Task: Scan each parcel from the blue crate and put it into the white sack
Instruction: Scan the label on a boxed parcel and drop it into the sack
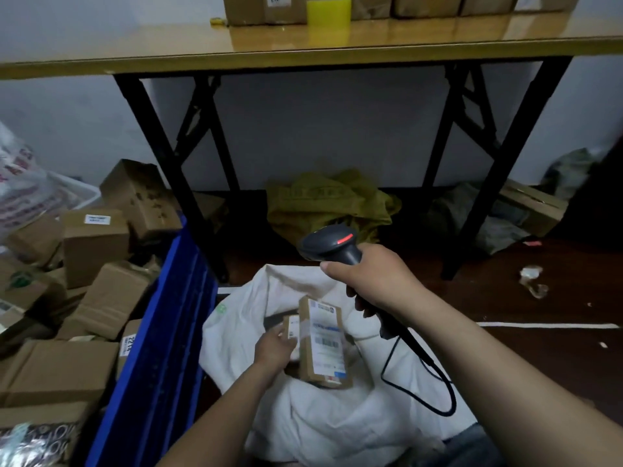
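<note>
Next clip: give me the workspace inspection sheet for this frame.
Surface: dark floor; folding table behind.
Job's things: blue crate piled with cardboard parcels; white sack open, a labelled parcel in its mouth.
Clutter: yellow tape roll on the table; green sacks beneath it; crumpled wrapper on the floor.
Hands: left hand grips a small parcel over the sack; right hand grips the scanner.
Cables: black scanner cable loops over the sack.
Surroundings: white wall; boxes on the table.
</note>
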